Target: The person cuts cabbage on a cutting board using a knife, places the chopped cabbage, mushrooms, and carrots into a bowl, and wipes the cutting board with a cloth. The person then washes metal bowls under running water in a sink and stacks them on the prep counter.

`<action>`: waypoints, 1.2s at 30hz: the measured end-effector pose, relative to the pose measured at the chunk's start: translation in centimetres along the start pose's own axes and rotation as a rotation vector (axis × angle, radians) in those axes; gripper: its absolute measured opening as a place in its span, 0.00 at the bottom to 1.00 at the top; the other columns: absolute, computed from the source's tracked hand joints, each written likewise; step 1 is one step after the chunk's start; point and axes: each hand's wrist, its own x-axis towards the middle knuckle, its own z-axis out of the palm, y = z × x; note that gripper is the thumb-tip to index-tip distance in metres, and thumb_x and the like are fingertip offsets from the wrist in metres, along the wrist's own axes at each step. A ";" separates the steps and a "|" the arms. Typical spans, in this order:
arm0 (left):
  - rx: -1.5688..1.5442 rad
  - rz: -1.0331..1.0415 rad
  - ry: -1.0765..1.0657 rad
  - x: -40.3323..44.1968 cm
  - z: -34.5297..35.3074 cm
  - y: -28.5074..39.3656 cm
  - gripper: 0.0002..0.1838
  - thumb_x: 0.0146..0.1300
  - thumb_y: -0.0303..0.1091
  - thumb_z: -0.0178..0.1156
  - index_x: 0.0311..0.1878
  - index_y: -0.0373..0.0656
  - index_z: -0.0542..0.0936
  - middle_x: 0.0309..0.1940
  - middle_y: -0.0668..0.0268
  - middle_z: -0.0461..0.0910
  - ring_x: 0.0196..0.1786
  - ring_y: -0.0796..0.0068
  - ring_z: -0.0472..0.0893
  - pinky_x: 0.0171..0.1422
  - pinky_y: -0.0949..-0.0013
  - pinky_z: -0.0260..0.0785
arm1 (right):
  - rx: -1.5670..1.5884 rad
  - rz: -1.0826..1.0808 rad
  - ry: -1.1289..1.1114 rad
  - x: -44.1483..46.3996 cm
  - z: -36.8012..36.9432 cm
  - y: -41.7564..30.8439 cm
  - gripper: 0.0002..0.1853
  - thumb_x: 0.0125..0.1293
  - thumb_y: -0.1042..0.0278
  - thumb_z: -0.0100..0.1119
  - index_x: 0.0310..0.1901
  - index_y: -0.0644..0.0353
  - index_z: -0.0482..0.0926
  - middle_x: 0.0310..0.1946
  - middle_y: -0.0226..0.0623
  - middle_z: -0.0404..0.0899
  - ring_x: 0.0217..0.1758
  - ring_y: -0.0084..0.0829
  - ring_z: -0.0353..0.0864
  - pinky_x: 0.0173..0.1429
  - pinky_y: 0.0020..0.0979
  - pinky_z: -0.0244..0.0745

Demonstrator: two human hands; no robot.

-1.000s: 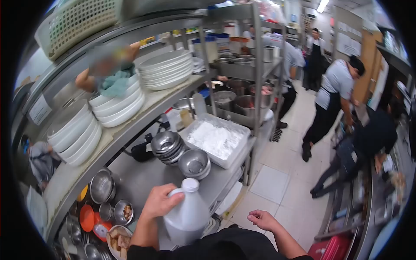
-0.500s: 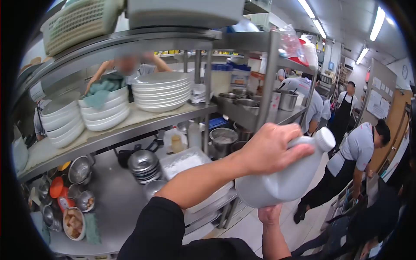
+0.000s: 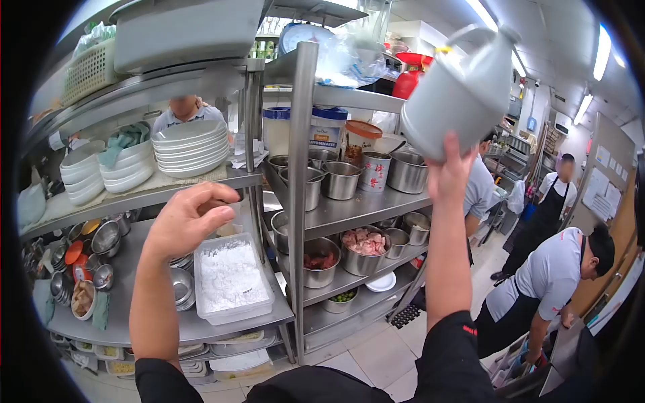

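Note:
My right hand [image 3: 451,171] is raised and holds a grey-white plastic jug [image 3: 457,101] from below, its fingers against the base. The jug is tilted, its handle and neck pointing up and right near the ceiling lights, slightly blurred. My left hand [image 3: 191,218] is empty, with fingers curled and thumb apart. Behind and just below it, a clear tub of white powder [image 3: 234,279] stands on the steel counter [image 3: 151,336].
Steel shelves [image 3: 363,218] ahead hold pots, a mayonnaise tub [image 3: 328,127] and a pot of raw meat [image 3: 365,245]. White plates [image 3: 191,148] are stacked on the left. A co-worker bends at the right [image 3: 537,282]; others stand farther back.
My left hand has let go of the jug's handle and moved left. My right hand has lifted the jug up to shelf-top height. The view has turned right.

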 end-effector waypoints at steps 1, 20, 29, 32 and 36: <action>-0.004 -0.062 0.030 -0.6 -0.1 0.6 0.13 0.63 0.32 0.65 0.47 0.34 0.81 0.42 0.64 0.82 0.40 0.80 0.81 0.46 0.74 0.74 | -0.014 -0.008 0.001 1.8 0.7 -0.2 0.51 0.57 0.65 0.75 0.74 0.45 0.46 0.68 0.36 0.58 0.71 0.43 0.61 0.62 0.62 0.69; -0.215 -1.418 0.710 -52.4 11.3 -18.3 0.18 0.68 0.46 0.59 0.41 0.38 0.81 0.30 0.63 0.82 0.32 0.73 0.83 0.32 0.69 0.75 | -1.303 -0.196 -0.204 21.8 -5.7 18.7 0.32 0.71 0.44 0.50 0.66 0.61 0.70 0.59 0.54 0.76 0.62 0.48 0.75 0.66 0.43 0.67; -0.058 -1.804 0.640 -72.2 11.7 -13.6 0.24 0.61 0.52 0.59 0.48 0.41 0.84 0.43 0.51 0.85 0.49 0.52 0.83 0.57 0.57 0.74 | -0.364 0.053 -0.705 -28.6 23.0 10.5 0.19 0.65 0.62 0.54 0.53 0.64 0.77 0.46 0.36 0.74 0.44 0.27 0.74 0.49 0.27 0.72; 0.170 -1.729 0.555 -74.4 4.7 -12.6 0.23 0.62 0.51 0.59 0.48 0.41 0.84 0.43 0.52 0.85 0.49 0.53 0.83 0.57 0.57 0.74 | -0.471 0.782 -1.594 -45.7 32.4 12.5 0.29 0.57 0.55 0.67 0.57 0.63 0.76 0.51 0.45 0.78 0.51 0.38 0.81 0.57 0.40 0.76; 0.125 -1.636 0.698 -75.8 -4.6 -11.8 0.24 0.64 0.52 0.59 0.50 0.40 0.83 0.42 0.53 0.86 0.44 0.58 0.86 0.54 0.58 0.76 | -0.508 0.597 -2.206 -57.6 36.9 16.4 0.34 0.59 0.45 0.66 0.60 0.64 0.76 0.47 0.51 0.83 0.49 0.49 0.83 0.56 0.40 0.77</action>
